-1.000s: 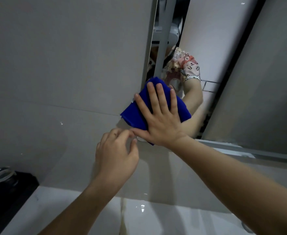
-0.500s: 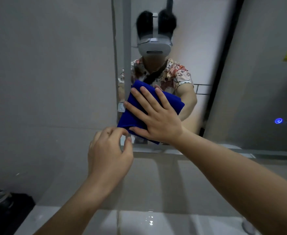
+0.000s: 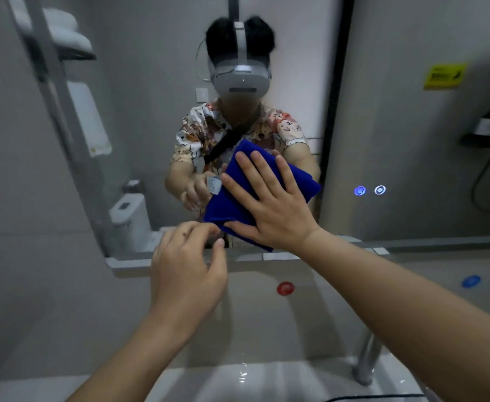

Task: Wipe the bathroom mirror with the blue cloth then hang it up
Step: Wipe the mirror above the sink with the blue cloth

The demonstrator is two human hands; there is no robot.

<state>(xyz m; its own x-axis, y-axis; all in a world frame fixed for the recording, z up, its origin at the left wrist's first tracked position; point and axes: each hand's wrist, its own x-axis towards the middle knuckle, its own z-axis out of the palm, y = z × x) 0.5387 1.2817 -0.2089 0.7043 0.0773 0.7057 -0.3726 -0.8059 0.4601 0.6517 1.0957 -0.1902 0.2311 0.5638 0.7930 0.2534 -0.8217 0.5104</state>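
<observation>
Pressing blue cloth (image 3: 262,195) flat on mirror (image 3: 397,158) with straight right hand (image 3: 270,207); left hand (image 3: 187,266), loosely curled, holding nothing, hovering above white basin (image 3: 238,378) by chrome tap (image 3: 367,361).

Single head-worn view, close to the mirror (image 3: 383,140), facing forward and slightly down, sink (image 3: 267,378) at bottom edge

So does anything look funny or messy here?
Nothing looks broken or spilled. The right hand presses the folded blue cloth flat on the mirror, low near its bottom edge. The left hand hovers beside the cloth's lower corner, fingers curled. A small white tag sticks out at the cloth's left edge, which is normal.
</observation>
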